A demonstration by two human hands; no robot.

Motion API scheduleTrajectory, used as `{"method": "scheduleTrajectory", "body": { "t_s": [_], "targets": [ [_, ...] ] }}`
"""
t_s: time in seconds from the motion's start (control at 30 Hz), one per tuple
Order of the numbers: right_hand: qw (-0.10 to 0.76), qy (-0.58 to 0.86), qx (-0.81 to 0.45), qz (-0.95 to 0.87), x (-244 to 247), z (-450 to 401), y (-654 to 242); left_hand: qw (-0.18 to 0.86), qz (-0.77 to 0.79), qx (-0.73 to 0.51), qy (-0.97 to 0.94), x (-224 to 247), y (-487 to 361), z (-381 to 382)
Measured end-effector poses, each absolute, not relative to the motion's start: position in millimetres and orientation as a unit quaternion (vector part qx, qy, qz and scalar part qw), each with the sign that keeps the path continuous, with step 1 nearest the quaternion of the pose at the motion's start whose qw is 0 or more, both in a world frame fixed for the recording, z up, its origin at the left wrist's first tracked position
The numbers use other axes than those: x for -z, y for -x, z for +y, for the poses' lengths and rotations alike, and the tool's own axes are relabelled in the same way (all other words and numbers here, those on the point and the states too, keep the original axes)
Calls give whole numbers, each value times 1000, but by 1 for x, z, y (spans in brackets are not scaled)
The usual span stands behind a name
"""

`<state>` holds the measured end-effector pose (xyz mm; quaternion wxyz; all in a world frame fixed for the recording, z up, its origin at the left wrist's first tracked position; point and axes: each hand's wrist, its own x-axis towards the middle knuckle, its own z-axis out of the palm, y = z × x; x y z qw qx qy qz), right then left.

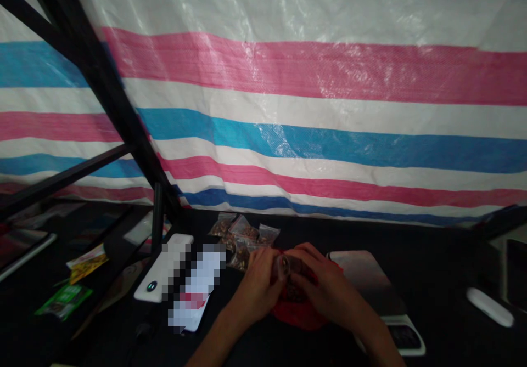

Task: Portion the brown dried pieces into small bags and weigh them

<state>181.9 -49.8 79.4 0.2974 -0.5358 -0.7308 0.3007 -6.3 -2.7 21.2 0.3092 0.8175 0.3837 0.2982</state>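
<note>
My left hand [263, 279] and my right hand [323, 282] are close together over a red bag [302, 315] on the black table. Between their fingertips is a small see-through plastic bag [284, 266], with its rounded mouth facing me. Fingers of both hands are curled and pinch it from either side; its lower part is hidden. Dark bits show dimly inside the red bag under my right hand. Just behind my left hand lie several small clear zip bags [245, 232] filled with brown pieces.
A kitchen scale [366, 274] with a flat plate sits beside my right forearm. To the left lie a white power bank [179, 241], a phone [200, 290] and green [63, 301] and yellow [88, 263] packets. A white oblong object [489, 306] lies far right. Striped sheeting [308, 71] hangs behind.
</note>
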Motion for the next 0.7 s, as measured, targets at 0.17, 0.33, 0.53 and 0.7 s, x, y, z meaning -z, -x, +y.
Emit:
{"method": "scheduleTrajectory", "body": {
  "t_s": [0.17,0.33,0.53,0.7],
  "targets": [
    [276,568,-235,-738,-71,-47,-181,317,388,-320,-804,-21,7,-2],
    [296,546,-205,-757,-72,-49,-175,314,373,-317,-814,-24,7,0],
    [316,527,-270,-741,-81,-54,-167,318,344,-322,-823,-25,5,-2],
    [319,510,-260,-755,-78,-54,-167,312,367,-348,-804,-19,4,-2]
  ]
}}
